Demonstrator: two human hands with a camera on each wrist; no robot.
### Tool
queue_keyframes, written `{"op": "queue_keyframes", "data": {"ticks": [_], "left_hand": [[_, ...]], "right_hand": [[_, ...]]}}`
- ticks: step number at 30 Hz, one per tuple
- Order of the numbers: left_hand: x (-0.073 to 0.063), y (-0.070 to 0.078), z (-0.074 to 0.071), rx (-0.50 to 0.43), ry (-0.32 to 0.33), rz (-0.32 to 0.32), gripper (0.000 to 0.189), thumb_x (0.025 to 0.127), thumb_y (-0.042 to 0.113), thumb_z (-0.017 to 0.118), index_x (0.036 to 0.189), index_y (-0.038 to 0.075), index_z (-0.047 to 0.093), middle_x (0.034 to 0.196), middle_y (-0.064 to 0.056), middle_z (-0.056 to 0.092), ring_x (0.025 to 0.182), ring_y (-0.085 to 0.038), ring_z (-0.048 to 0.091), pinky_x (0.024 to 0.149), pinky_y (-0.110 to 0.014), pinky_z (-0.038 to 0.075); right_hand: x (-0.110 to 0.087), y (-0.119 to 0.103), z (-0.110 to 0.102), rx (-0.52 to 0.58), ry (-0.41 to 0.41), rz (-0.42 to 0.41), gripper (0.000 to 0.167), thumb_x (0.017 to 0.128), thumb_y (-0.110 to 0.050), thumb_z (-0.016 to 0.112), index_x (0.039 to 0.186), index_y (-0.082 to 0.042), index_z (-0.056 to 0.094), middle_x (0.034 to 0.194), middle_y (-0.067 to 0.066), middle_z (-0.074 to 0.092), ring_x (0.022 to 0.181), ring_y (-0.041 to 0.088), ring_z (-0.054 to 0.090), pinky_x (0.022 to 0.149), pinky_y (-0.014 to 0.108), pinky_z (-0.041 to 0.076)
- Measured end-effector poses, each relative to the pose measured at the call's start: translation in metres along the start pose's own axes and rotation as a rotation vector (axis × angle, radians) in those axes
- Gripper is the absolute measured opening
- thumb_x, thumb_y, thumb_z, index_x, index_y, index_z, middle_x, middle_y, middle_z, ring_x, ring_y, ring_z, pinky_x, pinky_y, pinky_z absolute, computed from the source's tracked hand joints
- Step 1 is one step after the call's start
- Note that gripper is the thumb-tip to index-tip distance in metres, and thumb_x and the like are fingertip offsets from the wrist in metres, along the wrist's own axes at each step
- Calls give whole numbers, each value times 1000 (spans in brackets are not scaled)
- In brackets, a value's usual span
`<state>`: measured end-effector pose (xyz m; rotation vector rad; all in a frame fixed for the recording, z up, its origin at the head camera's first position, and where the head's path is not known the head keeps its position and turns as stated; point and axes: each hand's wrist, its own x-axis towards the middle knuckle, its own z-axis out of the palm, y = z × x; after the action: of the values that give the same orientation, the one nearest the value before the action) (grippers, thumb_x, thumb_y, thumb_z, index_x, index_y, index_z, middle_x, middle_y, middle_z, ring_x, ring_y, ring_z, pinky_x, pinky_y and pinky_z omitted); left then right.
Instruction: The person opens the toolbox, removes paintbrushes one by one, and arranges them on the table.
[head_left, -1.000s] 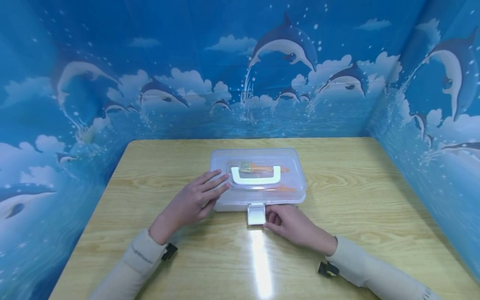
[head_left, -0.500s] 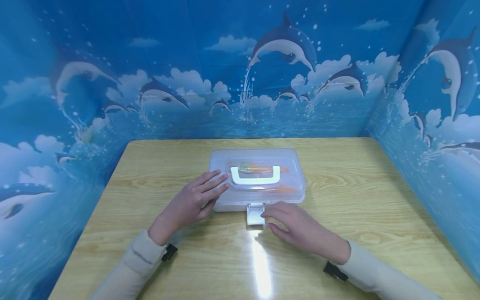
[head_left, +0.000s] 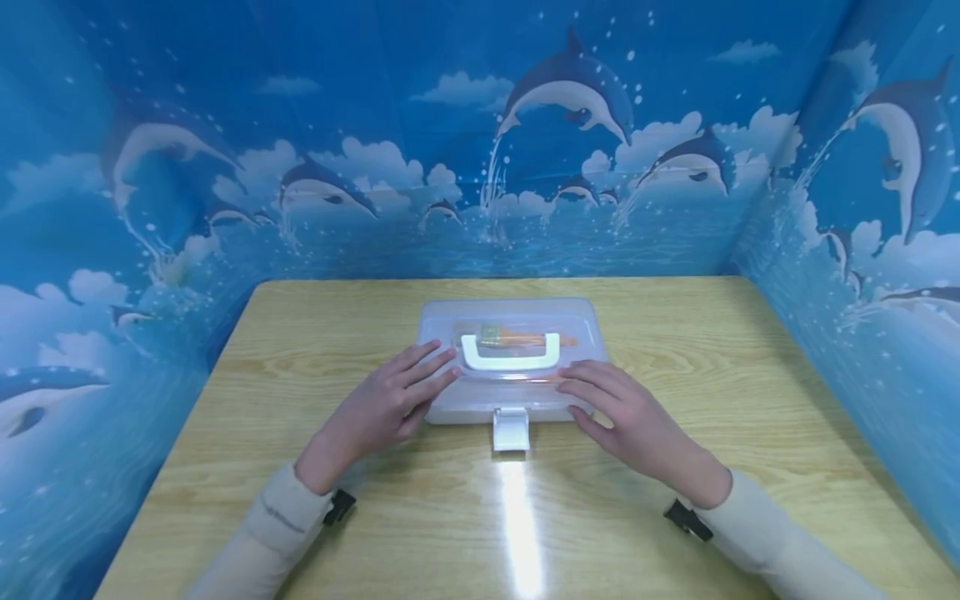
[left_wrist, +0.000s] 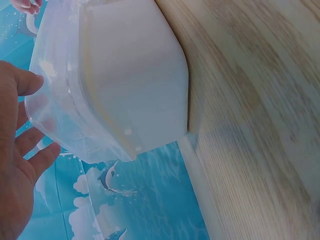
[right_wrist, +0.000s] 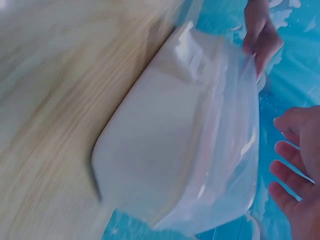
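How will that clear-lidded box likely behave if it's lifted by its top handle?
The box should stay fairly stiff, as its walls look like moulded plastic. Its lid may swing up when the handle is pulled, since the front latch sticks out, apparently unfastened. The orange brush-like item seen through the lid could slide if tilted.

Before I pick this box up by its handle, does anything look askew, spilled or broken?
One thing: the white latch on the front of the plastic box juts outward, apparently unfastened, though the lid looks closed. I see no spill on the visible table and no obvious damage.
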<state>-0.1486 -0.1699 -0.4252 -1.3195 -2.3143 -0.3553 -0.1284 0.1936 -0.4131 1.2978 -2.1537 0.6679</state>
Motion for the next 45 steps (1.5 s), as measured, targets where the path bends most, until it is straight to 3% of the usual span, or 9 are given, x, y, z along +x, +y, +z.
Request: {"op": "queue_keyframes", "data": {"ticks": [4,10,13,18,24,30,34,40,45], "left_hand": [[-2,1,-2,24,-14,8,58,90,8,71,146,5,54,153,-15,52,140,-38,48,117,-51,43],[-6,0,-2,50,-18,37,63,87,9,76,146,7,55,153,-14,52,141,-38,47,115,-52,45],[-7,0,-1,53,-14,45,65,86,10,78,147,8,54,152,-13,52,141,-37,47,114,-52,45],[-8,0,0,49,-11,40,70,83,9,81,147,8,54,153,-13,52,141,-37,47,116,-51,44],[-9,1,2,27,-27,20,71,84,7,81,148,9,52,155,-12,50,144,-37,44,118,-50,42],[-9,2,2,-10,-18,-5,71,82,4,82,147,9,54,154,-12,51,144,-37,44,117,-50,43],[-10,2,3,-30,-4,-12,70,81,2,83,146,8,55,153,-13,51,143,-38,45,116,-51,44],[-10,3,5,-55,3,-26,70,82,1,82,146,7,55,154,-13,50,143,-39,43,117,-50,42],[-9,6,4,-90,7,-47,69,83,-1,80,147,7,54,155,-14,49,145,-40,41,118,-50,41]], "right_hand": [[-6,8,-4,-42,-57,69,36,102,-23,60,131,-1,65,132,15,66,124,35,59,123,22,31],[-15,19,-6,-83,-170,173,66,80,-8,84,140,-3,59,144,16,58,136,36,51,125,30,31],[-20,24,-6,-88,-175,192,60,89,-18,79,142,-4,57,146,17,56,138,37,49,124,33,32],[-24,30,-4,-59,-159,199,54,104,-39,55,146,-5,53,148,17,54,140,37,46,125,28,29],[-26,34,-2,-24,-151,194,65,87,-10,79,146,-5,53,148,17,53,140,37,45,126,24,26],[-26,34,-3,-15,-159,211,75,75,0,86,144,-6,56,148,16,52,141,35,44,125,21,25],[-27,35,-2,-1,-153,207,71,79,-1,84,144,-7,56,149,16,52,143,35,43,125,21,25],[-30,36,4,44,-88,183,47,101,-23,65,142,-3,57,147,18,53,145,34,41,125,23,26],[-32,35,6,69,-71,204,49,105,-33,53,142,-2,56,148,18,53,148,31,38,125,25,26]]}}
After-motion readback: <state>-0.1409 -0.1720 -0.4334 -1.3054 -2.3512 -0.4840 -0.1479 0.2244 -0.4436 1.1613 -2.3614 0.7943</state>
